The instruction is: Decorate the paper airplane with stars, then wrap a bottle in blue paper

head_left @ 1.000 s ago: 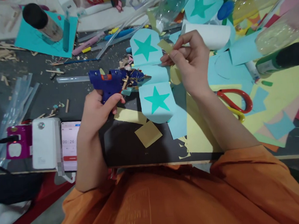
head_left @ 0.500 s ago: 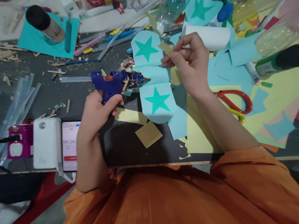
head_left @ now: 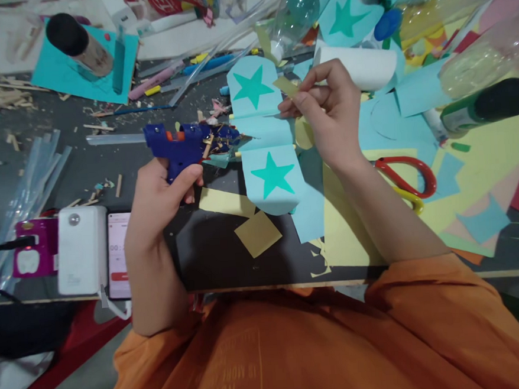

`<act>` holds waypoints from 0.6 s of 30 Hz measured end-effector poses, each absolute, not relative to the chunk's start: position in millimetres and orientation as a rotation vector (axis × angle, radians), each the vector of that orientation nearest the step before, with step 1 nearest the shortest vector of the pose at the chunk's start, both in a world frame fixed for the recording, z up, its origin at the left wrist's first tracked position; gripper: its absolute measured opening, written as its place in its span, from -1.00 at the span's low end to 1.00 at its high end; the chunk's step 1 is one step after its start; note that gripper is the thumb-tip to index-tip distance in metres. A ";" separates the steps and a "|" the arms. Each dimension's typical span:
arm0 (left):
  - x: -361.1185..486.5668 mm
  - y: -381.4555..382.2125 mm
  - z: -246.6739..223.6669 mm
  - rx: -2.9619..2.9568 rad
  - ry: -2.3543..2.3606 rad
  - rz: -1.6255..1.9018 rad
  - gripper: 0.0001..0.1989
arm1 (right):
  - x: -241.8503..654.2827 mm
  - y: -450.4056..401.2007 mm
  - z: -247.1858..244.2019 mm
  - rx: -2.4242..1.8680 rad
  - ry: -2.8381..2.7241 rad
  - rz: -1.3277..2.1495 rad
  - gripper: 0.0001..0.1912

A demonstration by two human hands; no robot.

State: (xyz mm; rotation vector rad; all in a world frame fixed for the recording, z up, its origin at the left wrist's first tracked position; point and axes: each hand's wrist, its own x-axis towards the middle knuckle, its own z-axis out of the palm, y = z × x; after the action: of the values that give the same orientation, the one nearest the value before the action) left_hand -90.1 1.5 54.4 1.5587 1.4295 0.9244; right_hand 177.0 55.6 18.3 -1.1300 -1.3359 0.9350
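Observation:
My left hand (head_left: 165,186) is wrapped round the handle of a blue glue gun (head_left: 185,145), a clear glue stick (head_left: 116,139) jutting from its rear. The gun's nozzle points right, over the left edge of a folded light-blue paper piece (head_left: 266,132) with a green star on each rounded end. Between thumb and fingers, my right hand (head_left: 324,104) pinches a small tan paper piece (head_left: 285,87) at the blue paper's upper right. A round yellowish piece (head_left: 304,133) lies just below that hand.
Red-and-yellow scissors (head_left: 407,178) lie right of my right forearm. A tan square (head_left: 259,234) sits near the front edge. At the left are a white power bank (head_left: 82,249) and a phone (head_left: 119,254). Bottles, a white roll (head_left: 357,67) and paper scraps crowd the back right.
My left hand and the glue gun have shifted left, drawing the nozzle back from the middle of the blue paper. My right hand has barely moved and still pinches the tan piece.

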 end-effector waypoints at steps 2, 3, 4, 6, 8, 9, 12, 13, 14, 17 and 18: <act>-91.3 1.3 54.0 1.582 1.433 0.919 -0.53 | 178.6 57.1 16.1 -1.095 -1.364 0.923 -0.57; -91.7 1.3 53.8 1.594 1.439 0.921 -0.53 | 179.4 57.7 15.2 -1.081 -1.385 0.911 -0.57; -92.0 1.3 53.8 1.605 1.447 0.924 -0.53 | 180.3 58.1 14.4 -1.073 -1.408 0.900 -0.58; -92.3 1.4 54.8 1.624 1.465 0.929 -0.53 | 181.7 58.4 13.4 -1.066 -1.442 0.879 -0.58; -92.1 1.4 57.4 1.653 1.476 0.922 -0.54 | 182.2 57.9 13.3 -1.062 -1.450 0.869 -0.59; -91.7 1.3 59.2 1.669 1.480 0.915 -0.54 | 182.1 57.6 13.4 -1.058 -1.448 0.867 -0.59; -90.1 0.5 65.1 1.706 1.501 0.899 -0.55 | 181.0 56.9 14.4 -1.030 -1.437 0.866 -0.62; -89.6 0.2 66.8 1.713 1.518 0.894 -0.56 | 180.5 56.9 14.6 -1.019 -1.433 0.865 -0.63; -89.2 -0.2 68.3 1.719 1.539 0.885 -0.58 | 180.2 56.9 14.8 -1.012 -1.431 0.864 -0.65; -89.2 -1.3 71.6 1.770 1.605 0.827 -0.60 | 179.5 57.4 15.1 -1.025 -1.429 0.864 -0.67; -89.5 -1.6 72.4 1.786 1.623 0.809 -0.59 | 179.4 57.5 15.2 -1.032 -1.428 0.865 -0.67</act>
State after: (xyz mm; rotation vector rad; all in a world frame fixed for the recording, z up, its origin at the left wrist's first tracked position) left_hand -89.5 -1.6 72.4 1.7864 1.6233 0.8094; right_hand 179.4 57.5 15.2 -1.0321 -1.4279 0.8646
